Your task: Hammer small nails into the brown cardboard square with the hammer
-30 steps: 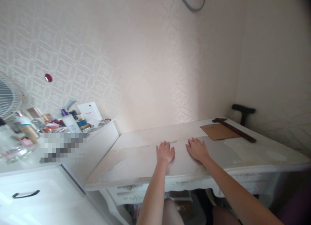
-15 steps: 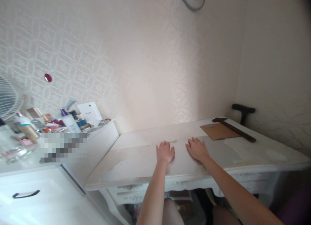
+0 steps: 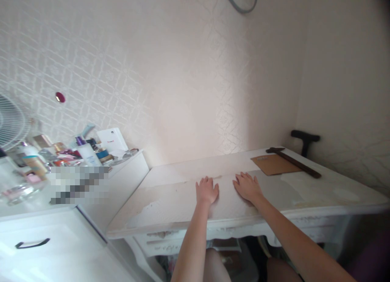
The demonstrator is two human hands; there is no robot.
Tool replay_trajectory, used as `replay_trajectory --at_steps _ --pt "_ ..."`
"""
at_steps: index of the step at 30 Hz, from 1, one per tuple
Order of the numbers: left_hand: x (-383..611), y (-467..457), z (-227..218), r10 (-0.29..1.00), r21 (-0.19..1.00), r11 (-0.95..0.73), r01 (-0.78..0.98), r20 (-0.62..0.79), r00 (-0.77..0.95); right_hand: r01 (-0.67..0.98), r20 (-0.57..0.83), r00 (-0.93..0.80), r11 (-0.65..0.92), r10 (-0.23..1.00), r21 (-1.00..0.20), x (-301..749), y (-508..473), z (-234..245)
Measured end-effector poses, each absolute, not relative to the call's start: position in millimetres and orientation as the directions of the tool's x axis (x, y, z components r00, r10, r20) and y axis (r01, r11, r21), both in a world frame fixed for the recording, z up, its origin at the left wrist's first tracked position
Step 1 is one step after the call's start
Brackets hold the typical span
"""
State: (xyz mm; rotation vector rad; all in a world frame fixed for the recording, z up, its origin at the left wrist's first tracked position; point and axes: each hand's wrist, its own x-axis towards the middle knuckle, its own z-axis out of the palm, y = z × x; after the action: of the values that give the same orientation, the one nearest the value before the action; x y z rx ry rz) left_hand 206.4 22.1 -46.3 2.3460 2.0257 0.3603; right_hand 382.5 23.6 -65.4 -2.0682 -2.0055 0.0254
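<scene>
The worn white tabletop [image 3: 170, 202] lies before me, beneath both palms: my left hand [image 3: 207, 192] and right hand [image 3: 247, 187] rest on it, fingers slightly spread, each grip holding nothing. A careless rightward sweep could shove the brown card [image 3: 272, 165] and the dark hammer [image 3: 300, 163] beside it. The card's lettering is unreadable; a pixelated patch [image 3: 79, 185] obscures part of the cabinet [image 3: 48, 223].

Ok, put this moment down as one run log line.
left hand: palm down on white desk, nothing held | right hand: palm down on white desk, nothing held | hammer: untouched, right of both hands
</scene>
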Motion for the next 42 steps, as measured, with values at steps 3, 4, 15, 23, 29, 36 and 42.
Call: replay_trajectory --at_steps 3,4,15,23,29,36,42 --pt "206.5 22.4 -46.6 0.98 0.156 -0.149 0.977 0.154 0.125 0.98 0.167 0.05 -0.016 0.985 -0.197 382.7 24.1 -66.0" --pt "206.5 22.4 -46.8 0.98 0.156 -0.148 0.977 0.154 0.124 0.98 0.168 0.05 -0.017 0.985 -0.197 382.7 24.2 -66.2" --pt "206.3 22.8 -47.5 0.978 0.175 -0.156 0.972 0.167 0.127 0.979 0.172 0.05 -0.015 0.984 -0.203 382.5 24.5 -66.9" --pt "206.1 23.1 -47.5 0.979 0.175 -0.157 0.972 0.159 0.13 0.979 0.167 0.051 -0.016 0.985 -0.204 382.6 24.9 -66.4" --pt "206.0 23.0 -48.0 0.978 0.185 -0.157 0.97 0.164 0.127 0.979 0.173 0.047 -0.011 0.984 -0.202 382.2 23.8 -66.2" --pt "206.3 22.6 -46.9 0.979 0.181 -0.153 0.971 0.162 0.124 0.98 0.177 0.045 -0.009 0.983 -0.199 382.5 24.8 -67.6" --pt "206.6 22.6 -46.4 0.98 0.185 -0.149 0.971 0.157 0.12 0.98 0.172 0.043 -0.008 0.984 -0.199 382.8 24.4 -67.1"
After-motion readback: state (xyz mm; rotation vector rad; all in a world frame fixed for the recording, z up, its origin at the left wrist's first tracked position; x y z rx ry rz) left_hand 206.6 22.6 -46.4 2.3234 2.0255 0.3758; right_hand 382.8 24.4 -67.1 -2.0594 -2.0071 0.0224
